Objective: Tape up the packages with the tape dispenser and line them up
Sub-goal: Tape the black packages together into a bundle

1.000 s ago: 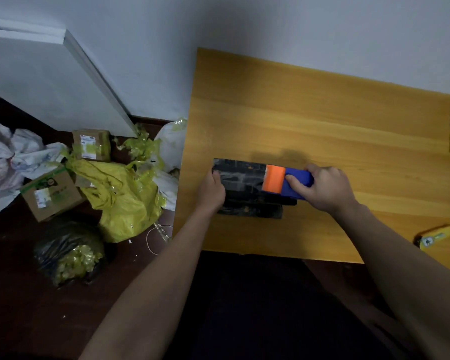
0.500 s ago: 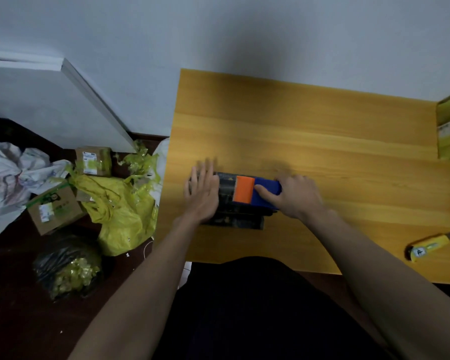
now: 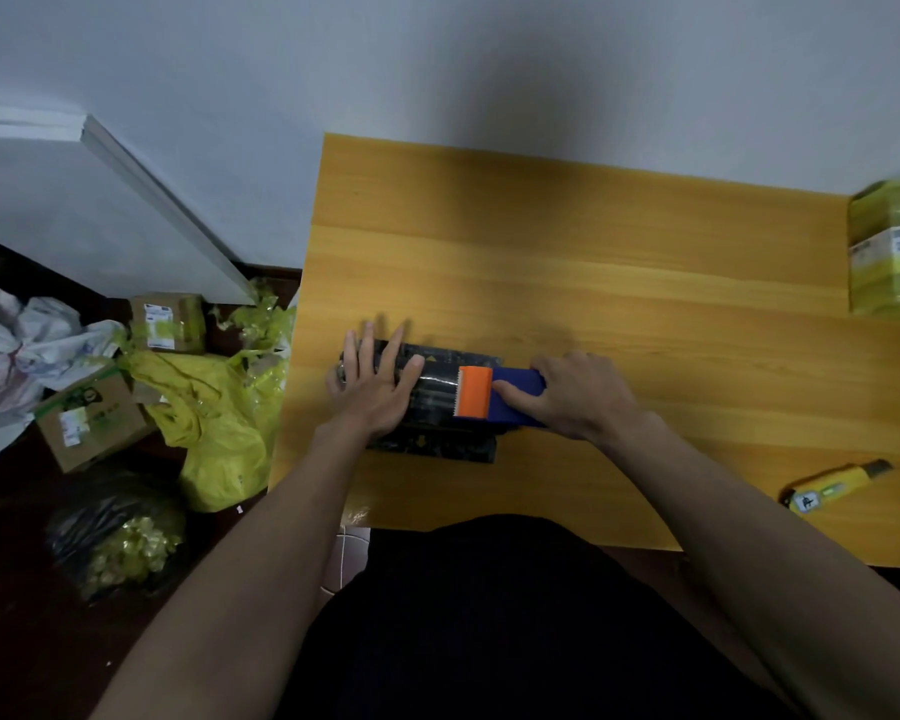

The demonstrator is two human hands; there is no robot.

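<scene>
We have the dark package (image 3: 437,407) lying near the front-left corner of the wooden table (image 3: 619,262), its long axis running left to right. Our left hand (image 3: 372,384) presses flat on its left end, fingers straight; our right hand (image 3: 575,400) grips the blue-and-orange tape dispenser (image 3: 494,397) on its right half — the nearer hand for drawing tape along that axis. We count one dispenser, one dark package, one green-wrapped package (image 3: 892,249) at the far right — and one yellow utility knife (image 3: 840,485).

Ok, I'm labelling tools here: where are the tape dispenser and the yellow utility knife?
tape dispenser (image 3: 475,391), head view, orange front end.
yellow utility knife (image 3: 835,483), head view, middle of its body.
</scene>
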